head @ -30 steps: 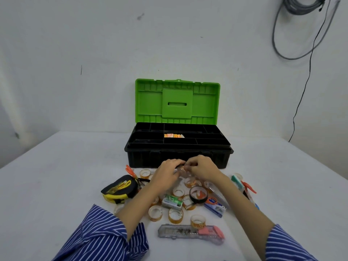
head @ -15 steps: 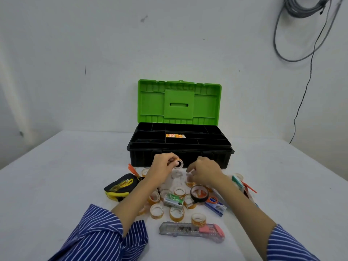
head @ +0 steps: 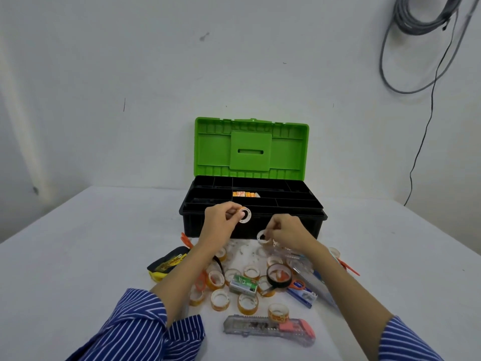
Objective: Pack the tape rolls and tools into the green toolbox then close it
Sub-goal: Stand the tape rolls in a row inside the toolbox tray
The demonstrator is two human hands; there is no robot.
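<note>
The green toolbox (head: 251,204) stands open at frame centre, holding only a few orange rolls (head: 245,194). Left hand (head: 221,224) pinches a tape roll (head: 244,215); right hand (head: 289,231) grips another roll (head: 263,236). Most rolls and the cutter (head: 269,329) remain on the worktop (head: 78,256).

Both forearms are bare below rolled-up blue sleeves (head: 145,324) with thin white stripes.

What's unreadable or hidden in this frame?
Head view only:
- Toolbox front compartments: foreshortened and dark, contents unclear.
- Orange packs in the tray: print too small to read.
- Tape measure: partly behind the left forearm.
- Clear case under the right hand: contents unclear.
- Cable coil: cut off by the top edge.
</note>
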